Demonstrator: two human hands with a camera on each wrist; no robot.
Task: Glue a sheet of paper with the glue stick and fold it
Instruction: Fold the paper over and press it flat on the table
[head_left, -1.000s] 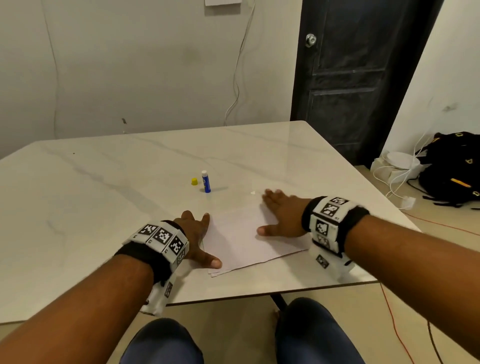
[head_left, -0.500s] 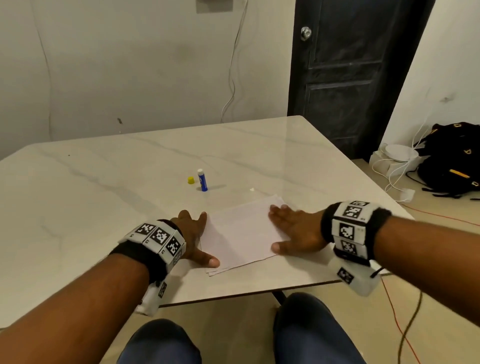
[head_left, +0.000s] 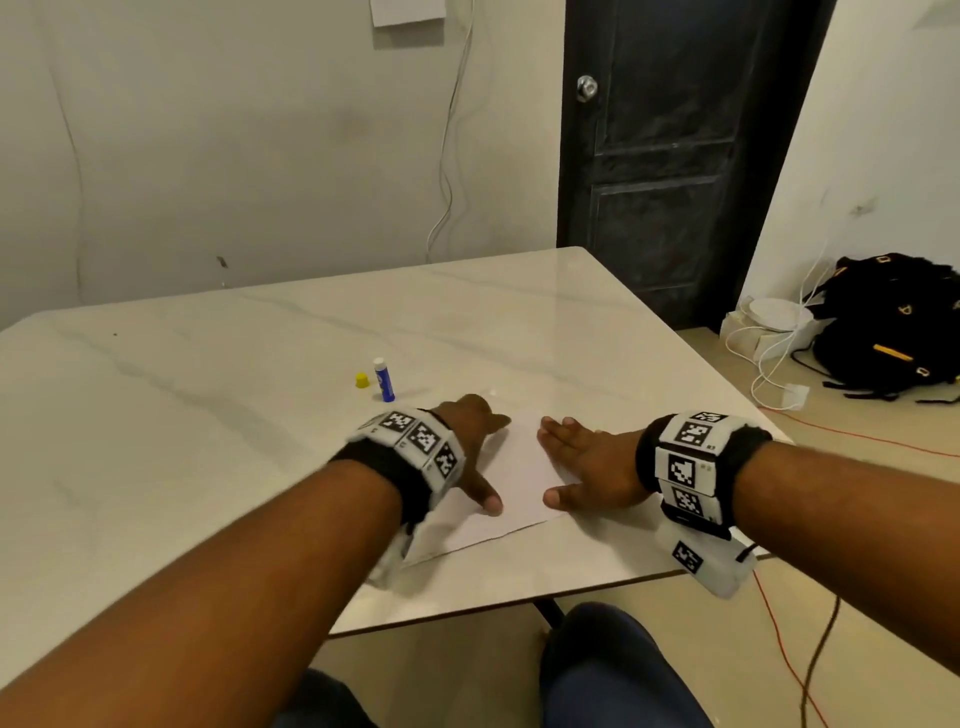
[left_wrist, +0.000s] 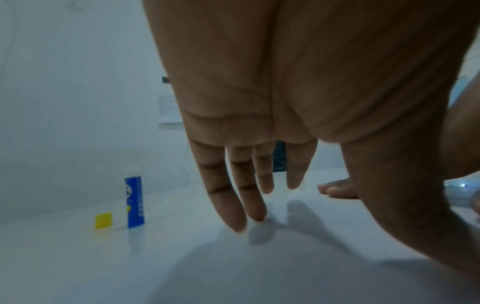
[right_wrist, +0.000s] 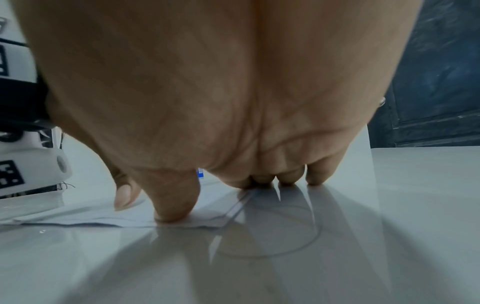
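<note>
The folded sheet of paper lies flat near the front edge of the marble table, toward its right corner. The right hand presses on the sheet's right side with straight fingers and spread thumb. The left hand hangs just over the left side, fingers straight (whether they touch is unclear). Behind the sheet, further from the front edge, stands the uncapped blue glue stick, its yellow cap beside it.

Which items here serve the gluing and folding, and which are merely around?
For the job:
- white sheet of paper under both hands
- blue glue stick, standing uncapped
- small yellow cap beside it

Just around:
- black backpack on the floor
- white cables
- dark door
</note>
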